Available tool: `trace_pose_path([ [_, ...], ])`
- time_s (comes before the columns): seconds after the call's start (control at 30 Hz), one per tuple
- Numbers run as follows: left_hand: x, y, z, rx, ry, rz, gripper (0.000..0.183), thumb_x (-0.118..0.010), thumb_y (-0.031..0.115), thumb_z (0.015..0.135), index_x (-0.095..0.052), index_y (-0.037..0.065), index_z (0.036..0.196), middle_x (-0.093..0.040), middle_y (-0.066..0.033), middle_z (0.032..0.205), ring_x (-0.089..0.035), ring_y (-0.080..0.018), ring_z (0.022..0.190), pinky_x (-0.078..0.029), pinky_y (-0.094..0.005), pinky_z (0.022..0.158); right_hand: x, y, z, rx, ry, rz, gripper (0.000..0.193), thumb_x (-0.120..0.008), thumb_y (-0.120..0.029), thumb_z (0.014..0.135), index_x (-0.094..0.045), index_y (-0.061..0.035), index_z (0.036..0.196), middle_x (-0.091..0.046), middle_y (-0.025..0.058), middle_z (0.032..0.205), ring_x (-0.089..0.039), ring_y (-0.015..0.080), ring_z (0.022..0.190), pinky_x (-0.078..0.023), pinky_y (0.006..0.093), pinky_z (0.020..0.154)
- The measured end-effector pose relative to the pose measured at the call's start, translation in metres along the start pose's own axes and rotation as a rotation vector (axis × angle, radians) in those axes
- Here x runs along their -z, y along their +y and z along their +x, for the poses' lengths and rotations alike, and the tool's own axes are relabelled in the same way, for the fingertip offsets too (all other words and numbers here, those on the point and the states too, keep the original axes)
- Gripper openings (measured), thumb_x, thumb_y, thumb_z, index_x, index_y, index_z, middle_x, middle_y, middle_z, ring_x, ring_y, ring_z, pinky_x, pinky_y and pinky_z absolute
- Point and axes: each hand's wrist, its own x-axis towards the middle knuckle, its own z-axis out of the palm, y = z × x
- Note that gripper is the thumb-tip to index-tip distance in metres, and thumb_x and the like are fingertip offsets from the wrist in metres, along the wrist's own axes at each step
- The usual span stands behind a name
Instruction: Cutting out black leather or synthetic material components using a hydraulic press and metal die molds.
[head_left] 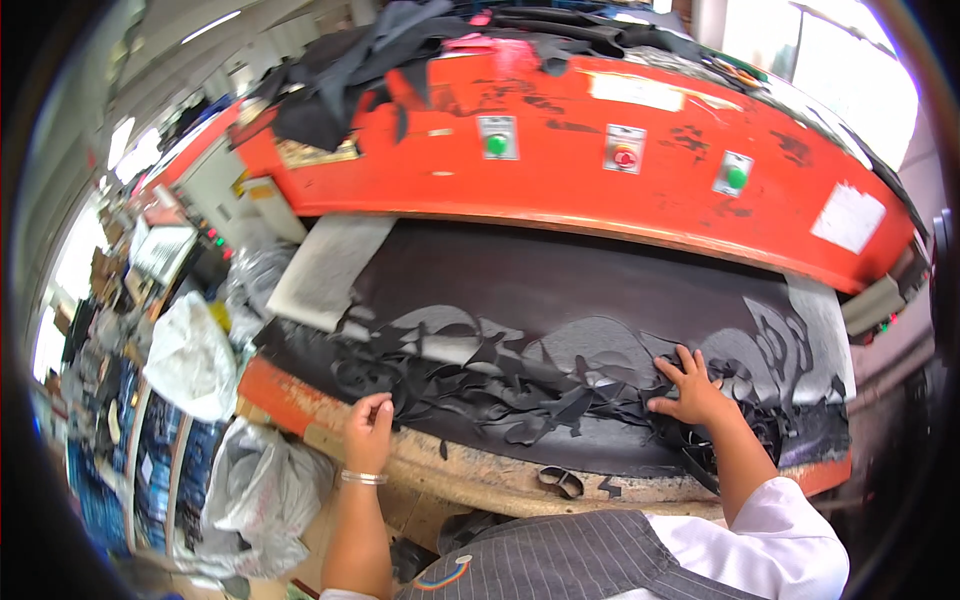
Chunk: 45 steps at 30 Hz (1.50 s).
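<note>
A dark sheet, apparently leather (pixel 560 280), lies on the press bed with curved shapes cut out of it. Black offcuts (pixel 480 385) are heaped along its near side. At the right of this heap my right hand (pixel 695 390) rests on the scraps, its fingers spread. My left hand (pixel 368 432) is at the front left edge of the bed, thumb and fingers pinched together beside the scraps. Whatever may be between those fingertips is too small to make out. A metal bracelet (pixel 363 477) circles my left wrist.
Across the back runs the red press beam (pixel 560 150) with green and red buttons, and dark material piled on top. White plastic bags (pixel 190 355) and stacked blue items (pixel 155 470) stand at the left. A small dark loop-shaped piece (pixel 560 482) lies on the worn front ledge (pixel 450 470).
</note>
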Motion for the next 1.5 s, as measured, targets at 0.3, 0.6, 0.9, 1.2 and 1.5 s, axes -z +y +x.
trace_pose_path([
  [0.3, -0.033, -0.055, 0.237, -0.420, -0.200, 0.601, 0.021, -0.068, 0.015, 0.083, -0.067, 0.005, 0.100, -0.063, -0.0149, 0.107, -0.060, -0.0302, 0.102, -0.046, -0.0397, 0.091, -0.003, 0.034, -0.035, 0.089, -0.085, 0.105, 0.059, -0.064, -0.053, 0.085, -0.055, -0.0235, 0.135, -0.028, 0.0172, 0.153, -0.024, 0.0409, 0.142, -0.029, 0.0542, 0.110],
  [0.6, -0.016, -0.104, 0.265, -0.228, -0.117, 1.176, 0.055, -0.055, 0.049, 0.089, -0.050, 0.021, 0.136, -0.040, -0.0137, 0.146, -0.035, -0.0375, 0.135, -0.031, -0.0611, 0.102, 0.043, 0.083, 0.067, -0.335, 0.472, 0.494, 0.056, -0.069, -0.044, 0.083, -0.063, -0.0018, 0.119, -0.067, 0.0192, 0.113, -0.063, 0.0310, 0.107, -0.048, 0.0379, 0.094],
  [0.9, -0.037, -0.039, 0.167, 0.039, -0.440, 1.006, 0.084, -0.063, 0.064, 0.077, -0.034, 0.030, 0.148, -0.013, -0.0098, 0.160, -0.006, -0.0356, 0.147, -0.010, -0.0679, 0.107, 0.065, 0.167, 0.120, -0.624, 0.478, 0.134, 0.071, -0.077, -0.042, 0.076, -0.054, 0.0063, 0.123, -0.066, 0.0233, 0.106, -0.066, 0.0343, 0.093, -0.053, 0.0423, 0.079],
  [1.2, -0.033, -0.020, 0.120, -0.054, -0.475, 1.100, 0.097, -0.079, 0.046, 0.066, -0.032, 0.028, 0.149, -0.009, -0.0125, 0.160, -0.005, -0.0426, 0.145, -0.032, -0.0663, 0.096, 0.055, 0.228, 0.147, -0.444, 0.472, 0.183, 0.042, -0.075, -0.037, 0.079, -0.066, 0.0042, 0.086, -0.067, 0.0239, 0.086, -0.067, 0.0363, 0.080, -0.051, 0.0440, 0.071],
  [1.5, -0.022, 0.024, 0.034, -0.009, -0.792, 1.175, 0.068, -0.060, 0.054, 0.083, -0.046, 0.023, 0.142, -0.026, -0.0134, 0.156, -0.030, -0.0419, 0.137, -0.029, -0.0536, 0.107, 0.011, 0.278, 0.035, -0.306, 0.798, 0.012, 0.035, -0.067, -0.022, 0.083, -0.059, -0.0019, 0.111, -0.063, 0.0188, 0.106, -0.059, 0.0377, 0.099, -0.045, 0.0442, 0.086],
])
